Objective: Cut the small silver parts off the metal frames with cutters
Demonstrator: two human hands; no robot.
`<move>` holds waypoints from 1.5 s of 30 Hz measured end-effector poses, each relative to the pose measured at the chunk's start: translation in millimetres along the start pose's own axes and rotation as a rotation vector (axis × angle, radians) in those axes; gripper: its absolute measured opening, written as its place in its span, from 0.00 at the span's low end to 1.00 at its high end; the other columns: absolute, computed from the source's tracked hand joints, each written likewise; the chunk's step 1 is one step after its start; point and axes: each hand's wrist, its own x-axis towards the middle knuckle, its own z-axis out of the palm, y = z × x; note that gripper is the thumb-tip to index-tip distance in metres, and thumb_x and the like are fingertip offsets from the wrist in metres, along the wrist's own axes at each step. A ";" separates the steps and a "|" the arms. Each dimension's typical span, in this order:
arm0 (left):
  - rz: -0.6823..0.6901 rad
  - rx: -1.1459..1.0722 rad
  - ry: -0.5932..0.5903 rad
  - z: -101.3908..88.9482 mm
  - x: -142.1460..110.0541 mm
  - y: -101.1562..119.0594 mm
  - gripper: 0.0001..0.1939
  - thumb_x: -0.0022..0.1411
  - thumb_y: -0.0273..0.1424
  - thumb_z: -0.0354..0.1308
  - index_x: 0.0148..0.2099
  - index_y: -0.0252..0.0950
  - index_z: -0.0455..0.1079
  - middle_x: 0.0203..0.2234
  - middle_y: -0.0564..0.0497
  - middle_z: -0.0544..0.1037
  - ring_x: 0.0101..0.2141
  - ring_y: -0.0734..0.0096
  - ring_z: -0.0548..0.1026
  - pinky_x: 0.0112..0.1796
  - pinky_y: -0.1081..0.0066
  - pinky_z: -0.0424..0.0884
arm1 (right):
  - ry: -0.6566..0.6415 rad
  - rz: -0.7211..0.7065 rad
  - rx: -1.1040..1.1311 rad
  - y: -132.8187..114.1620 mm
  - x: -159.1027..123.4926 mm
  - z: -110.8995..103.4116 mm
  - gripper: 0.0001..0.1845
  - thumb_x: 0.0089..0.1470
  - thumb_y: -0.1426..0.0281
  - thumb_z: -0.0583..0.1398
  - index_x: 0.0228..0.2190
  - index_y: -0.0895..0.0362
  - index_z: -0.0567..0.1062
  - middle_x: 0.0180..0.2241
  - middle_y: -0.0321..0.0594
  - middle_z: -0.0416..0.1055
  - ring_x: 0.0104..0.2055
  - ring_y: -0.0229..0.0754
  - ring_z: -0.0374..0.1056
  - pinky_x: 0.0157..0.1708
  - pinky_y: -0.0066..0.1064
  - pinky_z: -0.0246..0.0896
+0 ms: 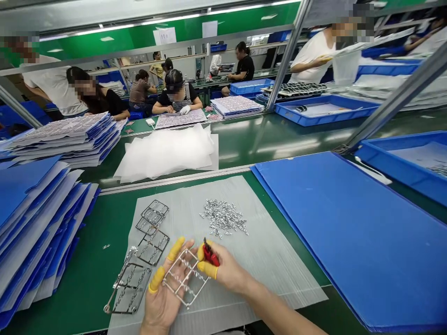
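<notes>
My open left hand [160, 302] palm up under a metal parts frame [185, 277], my right hand [225, 269] closed on red-handled snips [210, 255], over a grey plastic sheet [265, 265], loose silver parts [223, 217] just beyond

Yellow finger cots [175, 248] up front, red-handled snips [211, 255] w/ dark tips, looks like, silver frame [185, 278] at 6 o'clock! Silver bits [223, 217] on pale grey sheet [268, 274], blue board [349, 242] at 3, green bench [84, 288] at 8, blue-and-white stacks [38, 218] at 9!

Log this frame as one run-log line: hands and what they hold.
left hand: metal parts frame on palm | right hand: red-handled snips | nearby: loose metal pieces on plastic sheet
</notes>
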 end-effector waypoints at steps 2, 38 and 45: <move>-0.023 0.014 0.004 3.9 0.2 -2.1 0.27 0.64 0.40 0.43 0.62 0.37 0.59 0.59 0.44 0.63 0.61 0.54 0.53 0.60 0.56 0.46 | -0.002 -0.004 0.021 4.0 -0.5 2.9 0.17 0.43 0.60 0.64 0.23 0.55 0.61 0.22 0.28 0.54 0.25 0.32 0.51 0.25 0.26 0.49; 0.282 0.126 0.350 17.4 12.9 1.4 0.36 0.57 0.56 0.43 0.47 0.31 0.73 0.46 0.35 0.75 0.47 0.53 0.72 0.49 0.60 0.65 | 0.008 -0.285 -1.525 -41.3 12.6 9.2 0.08 0.50 0.63 0.59 0.30 0.55 0.71 0.28 0.44 0.70 0.33 0.49 0.64 0.31 0.37 0.55; 0.287 0.092 0.382 16.6 15.8 -0.6 0.36 0.57 0.56 0.45 0.50 0.30 0.72 0.49 0.36 0.73 0.52 0.54 0.68 0.50 0.64 0.65 | -0.027 -0.239 -1.589 -43.6 22.8 20.0 0.15 0.49 0.56 0.61 0.30 0.56 0.74 0.28 0.46 0.71 0.35 0.50 0.65 0.32 0.38 0.53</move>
